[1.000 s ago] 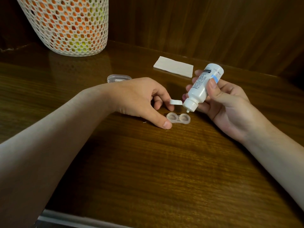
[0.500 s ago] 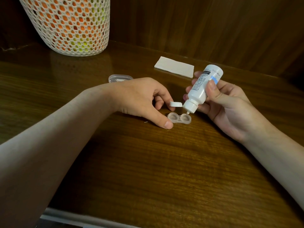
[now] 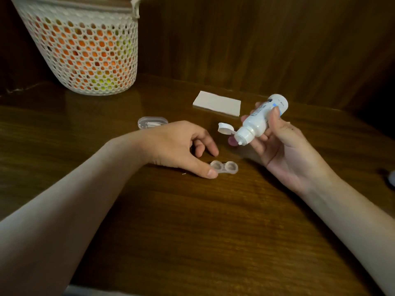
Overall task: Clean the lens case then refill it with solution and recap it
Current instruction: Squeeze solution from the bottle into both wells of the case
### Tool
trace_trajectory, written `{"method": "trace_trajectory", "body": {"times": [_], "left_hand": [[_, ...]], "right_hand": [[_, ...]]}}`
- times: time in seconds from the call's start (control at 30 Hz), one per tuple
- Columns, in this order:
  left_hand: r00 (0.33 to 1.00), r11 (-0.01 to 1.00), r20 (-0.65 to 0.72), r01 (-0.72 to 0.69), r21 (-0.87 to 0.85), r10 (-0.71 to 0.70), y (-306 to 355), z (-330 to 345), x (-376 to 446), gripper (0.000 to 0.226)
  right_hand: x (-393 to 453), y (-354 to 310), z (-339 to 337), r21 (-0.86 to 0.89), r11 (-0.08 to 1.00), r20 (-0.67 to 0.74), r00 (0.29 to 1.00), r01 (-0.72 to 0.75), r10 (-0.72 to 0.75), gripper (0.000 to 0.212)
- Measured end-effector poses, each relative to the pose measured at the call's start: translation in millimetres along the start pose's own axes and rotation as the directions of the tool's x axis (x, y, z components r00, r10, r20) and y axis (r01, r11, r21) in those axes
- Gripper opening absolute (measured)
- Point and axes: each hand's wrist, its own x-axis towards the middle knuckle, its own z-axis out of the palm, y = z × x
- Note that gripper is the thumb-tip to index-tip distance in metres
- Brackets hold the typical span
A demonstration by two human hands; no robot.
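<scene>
The left hand (image 3: 177, 146) hid part of a clear box (image 3: 152, 123) (contents unclear); the basket's (image 3: 85, 50) top and an object (image 3: 391, 177) were cropped.

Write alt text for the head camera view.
A right hand tilts an open white solution bottle above a clear lens case steadied by the left hand on a wooden table. A mesh basket stands behind.

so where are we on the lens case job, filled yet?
Done: lens case sits uncapped on the table, bottle's flip cap open. In hand: right hand grips the solution bottle, tilted nozzle-down above the case; left hand steadies the case with its thumb. Can't tell whether the wells hold solution. Left: recapping; no case caps clearly visible.
</scene>
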Motion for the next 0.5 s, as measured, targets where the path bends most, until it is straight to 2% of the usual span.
{"method": "trace_trajectory", "body": {"times": [0.07,0.13,0.2,0.3,0.4,0.5], "left_hand": [[0.998,1.000,-0.055,0.001,-0.023,-0.002,4,1,-5,0.047],[0.987,0.998,-0.160,-0.033,-0.061,0.023,13,-1,-9,0.055],[0.951,0.992,-0.301,-0.094,-0.079,0.066,27,-4,-12,0.064],[0.874,0.984,-0.468,-0.174,-0.048,0.132,57,-9,-16,0.074],[0.833,0.974,-0.514,-0.223,0.029,0.205,91,-3,-21,0.080],[0.794,0.959,-0.547,-0.275,0.066,0.266,117,10,-29,0.074]], "right_hand": [[-4,-4,5,0.147,0.989,-0.029,0.999,-0.026,0.031,0.048],[-8,-10,10,0.310,0.950,-0.059,0.996,-0.044,0.066,0.057],[-13,-16,16,0.420,0.907,-0.094,0.992,-0.038,0.085,0.065],[-23,-24,31,0.551,0.834,-0.135,0.987,0.001,0.088,0.063],[-39,-25,50,0.642,0.767,-0.171,0.979,0.021,0.115,0.058],[-60,-25,71,0.692,0.722,-0.148,0.980,0.008,0.131,0.055]]}}
